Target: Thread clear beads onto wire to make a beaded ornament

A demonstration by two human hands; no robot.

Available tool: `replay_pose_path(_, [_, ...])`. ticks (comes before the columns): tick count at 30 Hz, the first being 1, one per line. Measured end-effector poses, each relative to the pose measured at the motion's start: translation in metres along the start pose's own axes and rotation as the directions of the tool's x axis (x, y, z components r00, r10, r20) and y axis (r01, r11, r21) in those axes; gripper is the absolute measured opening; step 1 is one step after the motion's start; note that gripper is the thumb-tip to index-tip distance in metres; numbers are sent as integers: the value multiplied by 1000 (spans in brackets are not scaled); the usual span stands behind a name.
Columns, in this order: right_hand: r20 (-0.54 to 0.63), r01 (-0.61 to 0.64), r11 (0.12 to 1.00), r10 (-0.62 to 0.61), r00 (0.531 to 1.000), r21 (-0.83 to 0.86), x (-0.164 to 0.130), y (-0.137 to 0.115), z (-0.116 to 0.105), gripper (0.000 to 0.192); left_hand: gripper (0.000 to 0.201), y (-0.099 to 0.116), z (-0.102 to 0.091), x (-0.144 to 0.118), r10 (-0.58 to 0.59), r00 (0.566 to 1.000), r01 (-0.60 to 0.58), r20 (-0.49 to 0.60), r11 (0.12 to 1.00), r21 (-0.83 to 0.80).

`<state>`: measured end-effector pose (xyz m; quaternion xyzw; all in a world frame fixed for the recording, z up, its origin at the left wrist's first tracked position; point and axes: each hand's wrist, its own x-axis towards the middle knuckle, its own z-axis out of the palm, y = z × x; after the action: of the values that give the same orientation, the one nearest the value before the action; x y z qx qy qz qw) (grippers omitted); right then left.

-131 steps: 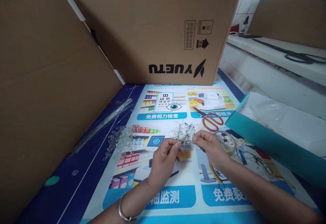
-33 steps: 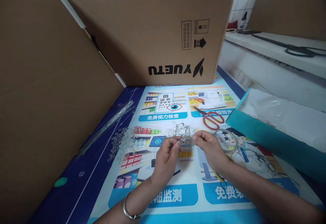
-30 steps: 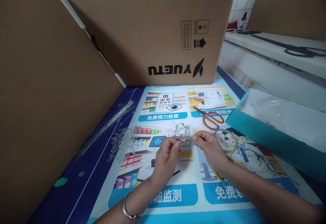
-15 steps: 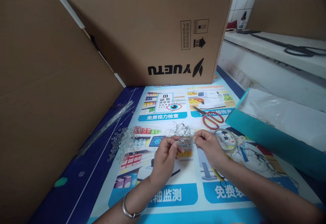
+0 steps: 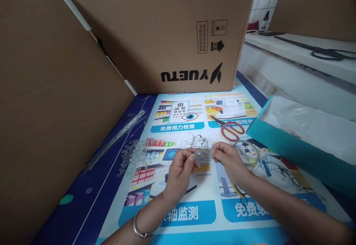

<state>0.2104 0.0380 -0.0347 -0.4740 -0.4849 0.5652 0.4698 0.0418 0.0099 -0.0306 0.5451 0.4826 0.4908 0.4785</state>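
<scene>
My left hand (image 5: 179, 172) is closed in a pinch, with a small shiny bit of thin wire (image 5: 197, 152) at its fingertips. To its right, my right hand (image 5: 228, 160) also pinches, its thumb and forefinger pressed together on what looks like thin wire; the strand between the hands is too fine to trace. Just beyond both hands lies a tangle of silvery wire pieces (image 5: 199, 140). Loose clear beads (image 5: 136, 156) are spread on the table to the left of my left hand. Red-handled scissors (image 5: 230, 130) rest beyond my right hand.
A coil of wire (image 5: 257, 154) and dark wire pieces (image 5: 283, 174) lie right of my right hand. A yellow-handled tool (image 5: 237, 190) is partly under that forearm. Long straight wires (image 5: 119, 133) lie left. A teal box (image 5: 294, 146) stands right; cardboard (image 5: 155, 37) walls the back and left.
The right hand has shifted very slightly, its fingers curled a little more. My left hand keeps its pinch in the same place, and the things on the table have not moved.
</scene>
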Motion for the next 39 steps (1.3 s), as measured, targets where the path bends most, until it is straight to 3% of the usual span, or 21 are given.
replay_pose_path(5, [-18, 11, 998, -12, 1000, -67, -3, 1, 1, 11, 13, -2, 0, 1, -22, 1000, 22, 8, 1000, -22])
replay_pose_path(9, [-7, 19, 995, -20, 1000, -95, -3, -2, 2, 10, 19, -5, 0, 2, -56, 997, 57, -47, 998, 23])
replay_pose_path(13, [-2, 14, 988, -14, 1000, -156, -2, -7, 2, 9, 15, -6, 0, 4, -23, 994, 28, -107, 999, 43])
replay_pose_path(20, [68, 29, 977, -15, 998, -212, 1, -19, -3, 9, 10, -5, -3, 5, 58, 993, -47, -107, 993, 108])
replay_pose_path(24, [107, 16, 949, 19, 994, -315, 6, -33, -12, 10, 10, -6, -4, 5, 61, 993, -50, -100, 993, 108])
replay_pose_path(27, [117, 84, 903, -37, 992, -422, 11, -48, -26, 10, 10, -8, -5, 5, 65, 992, -52, -107, 992, 115])
replay_pose_path(29, [145, 167, 826, -104, 984, -538, 11, -57, -38, 10, 10, -9, -5, 5, 62, 991, -49, -116, 993, 108])
replay_pose_path(32, [205, 222, 634, -100, 974, -741, -1, -65, -51, 10, 11, -10, -6, 5, 43, 991, -34, -129, 997, 70])
replay_pose_path(34, [237, 239, 460, -62, 970, -856, -15, -63, -52, 17, 11, -9, -7, 5, 30, 990, -24, -140, 999, 41])
replay_pose_path(37, [292, 292, 130, -17, 956, -948, -38, -50, -46, 41, 10, -8, -7, 6, 27, 987, -25, -156, 1000, 16])
replay_pose_path(39, [315, 315, -15, -10, 949, -949, -49, -40, -41, 44, 10, -7, -8, 7, 28, 986, -27, -166, 1000, 10])
